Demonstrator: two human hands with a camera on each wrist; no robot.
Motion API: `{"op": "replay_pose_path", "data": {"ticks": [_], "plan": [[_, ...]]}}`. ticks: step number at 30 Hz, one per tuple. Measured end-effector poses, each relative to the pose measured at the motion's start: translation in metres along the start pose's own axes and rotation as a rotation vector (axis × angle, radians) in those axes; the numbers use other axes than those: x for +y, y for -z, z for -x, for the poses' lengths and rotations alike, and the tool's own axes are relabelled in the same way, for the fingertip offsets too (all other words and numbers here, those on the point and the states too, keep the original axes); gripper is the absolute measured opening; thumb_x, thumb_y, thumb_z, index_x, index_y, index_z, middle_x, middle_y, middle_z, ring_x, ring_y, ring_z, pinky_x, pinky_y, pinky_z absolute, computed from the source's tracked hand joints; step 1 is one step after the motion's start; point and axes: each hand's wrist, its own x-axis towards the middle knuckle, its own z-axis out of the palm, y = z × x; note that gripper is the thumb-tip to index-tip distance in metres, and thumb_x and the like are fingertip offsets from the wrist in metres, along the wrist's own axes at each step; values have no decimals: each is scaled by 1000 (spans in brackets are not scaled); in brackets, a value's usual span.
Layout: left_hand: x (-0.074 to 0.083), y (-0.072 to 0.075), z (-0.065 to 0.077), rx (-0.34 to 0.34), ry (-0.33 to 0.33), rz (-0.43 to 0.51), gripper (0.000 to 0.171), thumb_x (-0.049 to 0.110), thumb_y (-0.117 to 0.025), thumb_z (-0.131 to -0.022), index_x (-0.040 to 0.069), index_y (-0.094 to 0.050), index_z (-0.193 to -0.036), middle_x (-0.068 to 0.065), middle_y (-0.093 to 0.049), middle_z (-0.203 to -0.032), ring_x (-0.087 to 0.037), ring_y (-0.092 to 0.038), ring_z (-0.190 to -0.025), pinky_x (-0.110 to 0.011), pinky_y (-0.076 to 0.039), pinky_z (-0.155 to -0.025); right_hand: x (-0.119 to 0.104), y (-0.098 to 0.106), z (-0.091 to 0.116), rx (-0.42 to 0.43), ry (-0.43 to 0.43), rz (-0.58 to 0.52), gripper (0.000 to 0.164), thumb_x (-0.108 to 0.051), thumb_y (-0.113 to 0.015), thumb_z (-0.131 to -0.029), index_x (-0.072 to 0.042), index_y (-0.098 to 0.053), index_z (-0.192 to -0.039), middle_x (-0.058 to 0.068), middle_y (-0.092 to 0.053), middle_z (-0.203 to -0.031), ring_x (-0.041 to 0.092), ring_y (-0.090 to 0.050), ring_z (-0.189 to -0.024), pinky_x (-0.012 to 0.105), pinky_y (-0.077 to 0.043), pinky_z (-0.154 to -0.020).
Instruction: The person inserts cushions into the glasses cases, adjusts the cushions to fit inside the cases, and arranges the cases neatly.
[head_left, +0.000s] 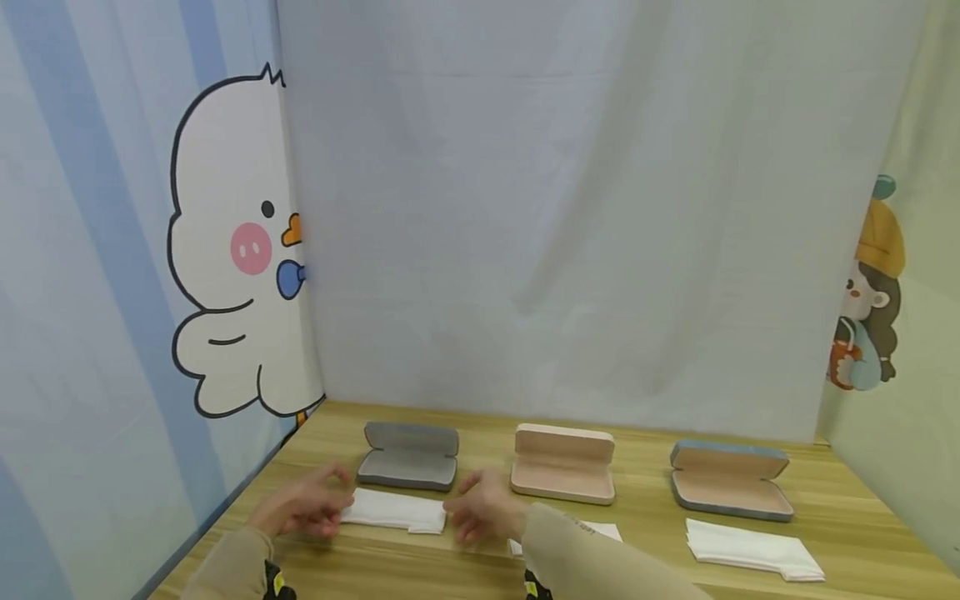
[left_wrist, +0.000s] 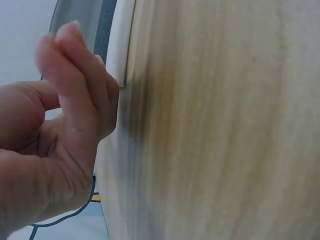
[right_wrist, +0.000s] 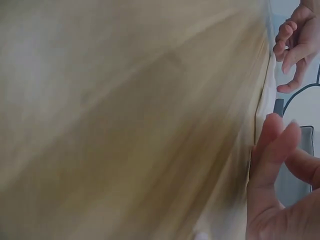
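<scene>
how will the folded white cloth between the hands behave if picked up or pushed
The folded white cloth probably sags or unfolds when lifted, as its layers look soft. It is likely light, being thin. Lying flat on the table, it would more likely slide or bunch than roll.

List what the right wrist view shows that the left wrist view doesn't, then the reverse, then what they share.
Only the right wrist view: the right hand.
Only the left wrist view: the cartoon's orange patch.
Both: the left hand, a white cloth, part of the grey case and the wooden table.
</scene>
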Motion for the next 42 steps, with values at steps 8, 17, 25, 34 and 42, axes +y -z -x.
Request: {"op": "replay_pose_path", "data": {"ticks": [8,17,25,34,42], "plan": [[3,-9,2,77,27,-102,42,7,-57,-85,3,-31,-118,-2,-48,-54,-6,-45,-40,-14,-41,-38,-1,-12,2,16,-42,14,31,0,-71,-72,2,-47,-92,17,-64,-64,13,-54,-38,20,-45,-34],[7,-26,-4,201,46,-187,29,-3,-58,-81,3,-36,-99,-4,-44,-50,-9,-44,-38,-16,-39,-34,-1,-23,2,132,-6,112,21,6,-72,-65,2,-53,-72,8,-57,-50,12,-51,-32,26,-48,-35],[5,-26,-8,195,36,-207,18,-6,-57,-80,-1,-41,-87,-4,-47,-49,-8,-46,-36,-14,-39,-34,-3,-30,0,163,-9,147,13,9,-69,-65,5,-58,-59,6,-55,-44,10,-49,-30,28,-50,-38],[-9,-3,-10,-85,-19,102,11,0,-53,-84,3,-42,-86,1,-52,-57,-1,-49,-46,-10,-40,-41,4,-26,-8,6,-4,-73,7,8,-63,-70,4,-57,-69,4,-55,-49,9,-51,-38,20,-47,-38],[-12,11,-12,-165,-26,233,16,11,-58,-85,6,-45,-93,3,-55,-64,-1,-49,-50,-12,-40,-44,6,-12,-5,-111,16,-189,8,3,-62,-77,2,-54,-75,2,-56,-52,7,-54,-42,17,-47,-40]]}}
